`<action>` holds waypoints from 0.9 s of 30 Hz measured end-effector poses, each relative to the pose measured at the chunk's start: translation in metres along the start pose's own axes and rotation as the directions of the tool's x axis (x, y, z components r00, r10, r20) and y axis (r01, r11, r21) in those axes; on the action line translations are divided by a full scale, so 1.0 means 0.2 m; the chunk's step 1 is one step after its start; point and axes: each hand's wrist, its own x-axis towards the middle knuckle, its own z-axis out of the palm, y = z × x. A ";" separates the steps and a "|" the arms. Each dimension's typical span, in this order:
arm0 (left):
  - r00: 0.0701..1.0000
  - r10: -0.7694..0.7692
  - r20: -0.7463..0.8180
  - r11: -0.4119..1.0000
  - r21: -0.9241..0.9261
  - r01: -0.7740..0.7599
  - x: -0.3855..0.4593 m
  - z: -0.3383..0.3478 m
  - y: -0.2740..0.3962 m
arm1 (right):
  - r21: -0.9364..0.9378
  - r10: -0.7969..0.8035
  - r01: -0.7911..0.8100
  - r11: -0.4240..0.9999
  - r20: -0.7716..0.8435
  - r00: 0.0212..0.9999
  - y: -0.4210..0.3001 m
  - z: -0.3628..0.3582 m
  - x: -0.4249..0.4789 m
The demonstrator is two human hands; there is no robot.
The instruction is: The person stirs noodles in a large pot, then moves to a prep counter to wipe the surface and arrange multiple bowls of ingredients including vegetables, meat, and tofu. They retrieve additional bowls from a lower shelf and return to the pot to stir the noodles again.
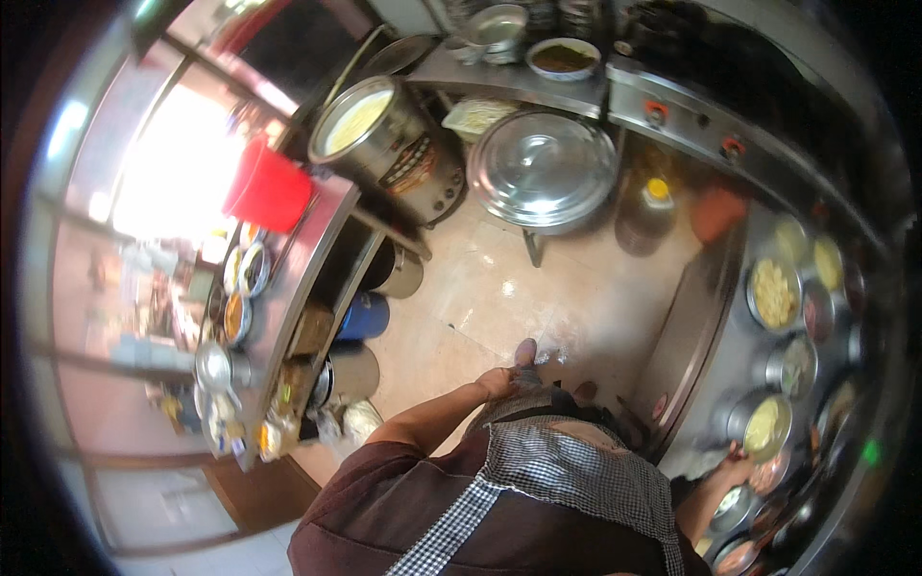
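Observation:
My left hand (498, 382) hangs low beside the checked apron (569, 453), above the floor. Its fingers look partly curled and I see no object in it. On the right, my right hand (735, 468) reaches over the steel counter (691, 432). Its fingers are at the near side of a metal pot (738, 416) with pale yellow contents (763, 426). Whether they grip the rim or only touch it is not clear. Just beyond that pot stands another metal container (781, 367). A bowl with pinkish contents (769, 471) lies close to the hand.
A large lidded metal pot (544, 169) stands ahead, beside a tall steel drum (403, 158). A jug with a yellow cap (645, 216) sits below the gas stove (691, 111). Left, a red bucket (270, 187) tops a steel table (288, 288). The tiled floor (497, 288) has wet patches.

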 end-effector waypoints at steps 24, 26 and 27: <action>0.886 -0.394 -0.243 0.856 -0.447 0.258 -0.14 -0.22 -1.11 | -0.356 -0.092 0.043 0.934 -0.122 0.988 0.50 0.74 -0.50; 0.877 -0.383 -0.290 0.859 -0.461 0.223 -0.15 -0.36 -1.21 | -0.385 -0.067 0.029 0.923 -0.084 0.994 0.62 0.89 -0.63; 0.868 -0.382 -0.316 0.861 -0.464 0.210 -0.15 -0.44 -1.27 | -0.395 -0.049 0.020 0.919 -0.063 0.997 0.67 0.97 -0.69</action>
